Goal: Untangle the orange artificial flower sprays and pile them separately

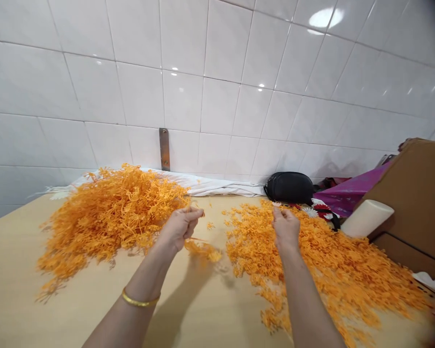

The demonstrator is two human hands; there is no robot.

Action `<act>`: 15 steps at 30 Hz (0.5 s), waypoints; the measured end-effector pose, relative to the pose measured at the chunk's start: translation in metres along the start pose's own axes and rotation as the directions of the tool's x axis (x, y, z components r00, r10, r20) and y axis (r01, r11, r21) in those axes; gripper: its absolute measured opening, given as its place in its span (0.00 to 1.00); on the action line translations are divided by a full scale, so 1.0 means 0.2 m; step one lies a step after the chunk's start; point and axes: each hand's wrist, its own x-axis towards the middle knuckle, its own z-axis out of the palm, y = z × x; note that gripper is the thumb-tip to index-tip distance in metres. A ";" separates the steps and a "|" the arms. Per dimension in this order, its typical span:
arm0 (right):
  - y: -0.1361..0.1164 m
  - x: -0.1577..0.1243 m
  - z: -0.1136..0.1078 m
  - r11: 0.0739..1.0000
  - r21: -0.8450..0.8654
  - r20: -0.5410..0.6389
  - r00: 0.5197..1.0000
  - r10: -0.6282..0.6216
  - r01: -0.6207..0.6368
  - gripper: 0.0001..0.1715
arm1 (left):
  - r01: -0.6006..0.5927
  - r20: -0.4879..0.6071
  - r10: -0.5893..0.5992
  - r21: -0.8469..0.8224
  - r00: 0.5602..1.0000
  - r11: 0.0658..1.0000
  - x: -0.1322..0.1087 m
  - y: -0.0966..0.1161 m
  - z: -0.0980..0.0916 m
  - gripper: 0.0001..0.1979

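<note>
Two piles of orange sprigs lie on the surface point(94, 299): left pile point(108, 212), right pile point(333, 270). Left hand point(179, 228) pinches a blurred cluster point(203, 251) between the piles. Right hand point(285, 228) is closed over the right pile; what it holds cannot be told. Risk: tangled sprigs may snag, dragging others off the surface.

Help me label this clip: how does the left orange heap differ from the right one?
The left heap is mounded high; the right heap lies low and spread. The left heap is tangled branching sprigs; the right heap looks like small loose pieces. The left heap reaches the white cloth by the wall; the right heap trails toward the near table edge. Both are the same orange.
</note>
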 end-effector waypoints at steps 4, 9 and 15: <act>0.00 -0.02 0.01 0.799 -0.582 -0.002 0.983 -0.186 0.150 0.19 | -0.063 0.190 0.075 -0.068 0.979 0.996 -0.19 0.22 -0.04 0.09; -0.07 -0.29 0.31 0.483 -0.668 0.405 0.820 -0.404 0.567 0.20 | -0.195 0.299 0.207 -0.070 0.932 0.978 -0.45 0.39 -0.04 0.07; 0.01 -0.64 0.63 0.322 -0.260 0.873 0.364 -0.325 0.910 0.28 | -0.306 0.170 0.327 -0.138 0.929 0.942 -0.51 0.46 -0.09 0.06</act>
